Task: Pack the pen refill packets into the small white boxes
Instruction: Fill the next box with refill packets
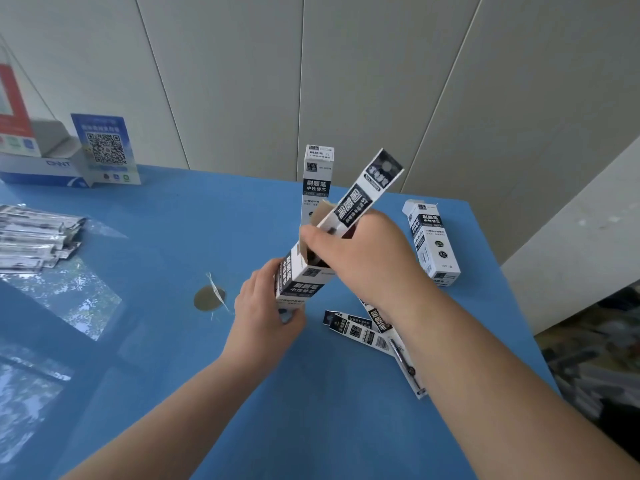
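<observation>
My left hand (263,313) grips the lower part of a small white box (304,282), tilted, with its top flap open. My right hand (360,258) pinches a black-and-white refill packet (367,195) whose lower end is inside the box mouth. Two more refill packets (360,332) lie on the blue table (173,358) under my right forearm. A second white box (317,174) stands upright behind my hands. A third white box (433,242) stands to the right.
A pile of refill packets in clear wrap (34,237) lies at the left edge. A QR-code sign (105,148) and a blue-white carton (41,168) stand at the back left. A round metal disc (209,297) sits in the tabletop. The table's right edge drops off.
</observation>
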The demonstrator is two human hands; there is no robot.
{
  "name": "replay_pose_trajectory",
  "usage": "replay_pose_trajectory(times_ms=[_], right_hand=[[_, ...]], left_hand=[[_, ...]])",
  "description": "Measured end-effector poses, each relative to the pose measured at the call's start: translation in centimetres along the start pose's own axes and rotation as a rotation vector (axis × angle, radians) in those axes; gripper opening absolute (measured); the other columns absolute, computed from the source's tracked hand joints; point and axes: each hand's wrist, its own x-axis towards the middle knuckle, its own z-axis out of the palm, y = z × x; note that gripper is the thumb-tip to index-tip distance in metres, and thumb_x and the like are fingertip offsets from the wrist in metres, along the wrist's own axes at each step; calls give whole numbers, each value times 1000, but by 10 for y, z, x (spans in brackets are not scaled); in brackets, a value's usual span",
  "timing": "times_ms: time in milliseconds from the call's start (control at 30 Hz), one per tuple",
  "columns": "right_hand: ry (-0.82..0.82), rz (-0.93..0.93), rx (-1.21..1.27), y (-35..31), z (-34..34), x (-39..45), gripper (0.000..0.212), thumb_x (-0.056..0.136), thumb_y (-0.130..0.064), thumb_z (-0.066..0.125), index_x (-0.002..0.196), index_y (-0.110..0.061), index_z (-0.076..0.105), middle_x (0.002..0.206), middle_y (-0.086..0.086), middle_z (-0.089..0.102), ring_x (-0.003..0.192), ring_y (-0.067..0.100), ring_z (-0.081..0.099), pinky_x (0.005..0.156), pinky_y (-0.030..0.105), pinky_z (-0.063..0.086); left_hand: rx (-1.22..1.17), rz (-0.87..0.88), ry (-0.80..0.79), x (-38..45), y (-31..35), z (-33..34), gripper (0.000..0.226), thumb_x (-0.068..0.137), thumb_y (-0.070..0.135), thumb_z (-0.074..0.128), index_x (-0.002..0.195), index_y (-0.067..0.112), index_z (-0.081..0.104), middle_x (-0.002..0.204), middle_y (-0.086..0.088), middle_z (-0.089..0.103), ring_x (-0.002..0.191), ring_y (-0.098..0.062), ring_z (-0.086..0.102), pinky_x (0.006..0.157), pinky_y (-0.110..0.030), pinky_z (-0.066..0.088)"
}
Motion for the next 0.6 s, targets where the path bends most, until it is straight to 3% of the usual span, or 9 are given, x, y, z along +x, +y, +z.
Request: replay_pose_trajectory(times_ms=[133, 233, 333, 500, 600], right_hand=[[75, 65, 76, -2, -16, 1, 34, 89, -37, 57, 74, -7, 58, 60, 4, 60, 55, 15, 47, 55, 29, 40], [161, 31, 4, -2, -19, 0, 32, 88, -32, 60, 81, -1, 65, 74, 14, 71, 60, 29, 56, 47, 31, 39], [217, 0, -28, 0, -15, -3, 34, 85, -34, 63, 75, -1, 65, 66, 12, 70, 58, 29, 60, 46, 36, 41], [54, 52, -154, 3, 1, -3, 32, 86, -38, 66, 78, -8, 59, 54, -3, 56, 48, 16, 48, 44, 26, 37], [25, 33, -134, 3, -5, -1, 25, 85, -38, 67, 83, -13, 66, 59, -6, 63, 53, 14, 54, 47, 27, 42]], left_hand=[[-13, -26, -4, 0, -3, -1, 65, 76, 26, 66, 133, 42, 38, 117, 18, 50, 115, -15, 47, 97, -50, 45], [-8, -23, -3, 0, -3, -1, 64, 77, 24, 67, 134, 38, 39, 118, 16, 51, 114, -16, 47, 97, -50, 45], [-10, -22, 0, 0, -2, -1, 64, 79, 21, 69, 134, 37, 40, 118, 14, 52, 114, -17, 47, 96, -50, 45], [-7, -20, 10, 1, -3, 0, 65, 79, 16, 71, 133, 35, 40, 117, 14, 51, 113, -15, 46, 96, -50, 46], [5, -25, 13, 1, -2, 1, 68, 79, 17, 72, 133, 40, 38, 114, 23, 47, 112, -12, 44, 96, -48, 46]])
